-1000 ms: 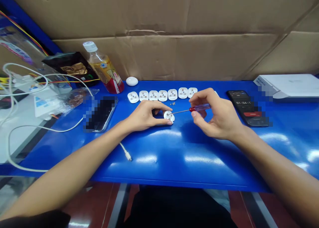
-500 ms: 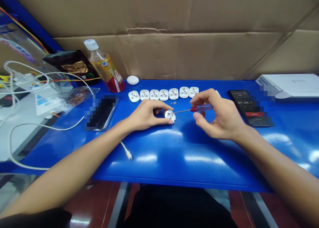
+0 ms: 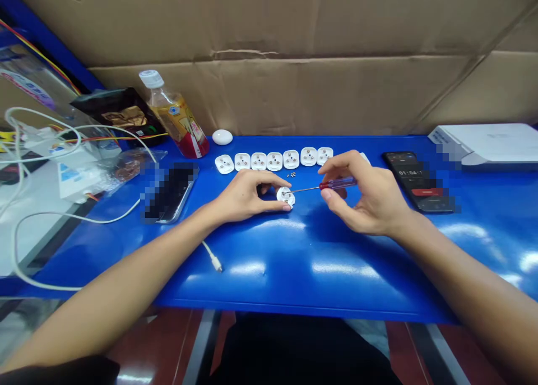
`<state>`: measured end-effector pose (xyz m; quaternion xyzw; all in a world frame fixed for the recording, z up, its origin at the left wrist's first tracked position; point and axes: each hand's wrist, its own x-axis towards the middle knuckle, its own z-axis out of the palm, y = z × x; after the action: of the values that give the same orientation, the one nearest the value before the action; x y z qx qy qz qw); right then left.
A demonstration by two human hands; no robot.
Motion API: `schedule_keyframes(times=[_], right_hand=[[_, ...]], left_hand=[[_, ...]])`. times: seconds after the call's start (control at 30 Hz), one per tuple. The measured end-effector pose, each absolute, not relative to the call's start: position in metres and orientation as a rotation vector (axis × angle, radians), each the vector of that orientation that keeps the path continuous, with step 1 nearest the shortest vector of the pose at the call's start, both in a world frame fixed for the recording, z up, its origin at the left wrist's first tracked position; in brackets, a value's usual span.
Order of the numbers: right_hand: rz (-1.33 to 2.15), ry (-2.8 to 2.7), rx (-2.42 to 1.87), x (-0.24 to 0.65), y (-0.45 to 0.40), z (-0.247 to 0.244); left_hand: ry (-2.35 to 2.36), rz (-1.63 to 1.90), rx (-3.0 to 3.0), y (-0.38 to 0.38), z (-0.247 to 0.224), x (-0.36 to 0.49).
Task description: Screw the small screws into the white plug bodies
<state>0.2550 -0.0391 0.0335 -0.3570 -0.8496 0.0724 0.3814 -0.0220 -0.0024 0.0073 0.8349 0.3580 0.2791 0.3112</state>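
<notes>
Between thumb and fingers, my left hand (image 3: 252, 197) grips a small round white plastic part (image 3: 287, 199) with metal bits in its face, close above the blue table. My right hand (image 3: 363, 197) is closed on a screwdriver (image 3: 339, 183) with a red and clear purplish handle. The screwdriver's thin shaft slants left and down, its tip on the white part. Just behind lie several tiny screws (image 3: 293, 175). A row of square white plastic pieces (image 3: 274, 161) with metal contacts runs along the back; another white piece is mostly hidden behind my right hand.
A drink bottle (image 3: 180, 119), a white egg-shaped object (image 3: 222, 137) and a phone (image 3: 170, 194) are at the left, with a white cable (image 3: 216, 261) nearby. Right of my hand lie a phone showing a timer (image 3: 414, 183) and a white box (image 3: 487, 141). Cardboard (image 3: 294, 93) stands behind.
Both hands stay almost in place, with the screwdriver tip still on the white part. The fingers of my right hand have shifted slightly on the handle. The whole view has moved a little.
</notes>
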Motion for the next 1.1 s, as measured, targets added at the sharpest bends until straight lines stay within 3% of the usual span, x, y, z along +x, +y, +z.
schedule_keyframes(times=[1.1], right_hand=[[0.18,-2.14,-0.976,0.252,-0.0374,0.0312]], left_hand=[[0.921,0.692,2.127,-0.001,0.0059,-0.0224]])
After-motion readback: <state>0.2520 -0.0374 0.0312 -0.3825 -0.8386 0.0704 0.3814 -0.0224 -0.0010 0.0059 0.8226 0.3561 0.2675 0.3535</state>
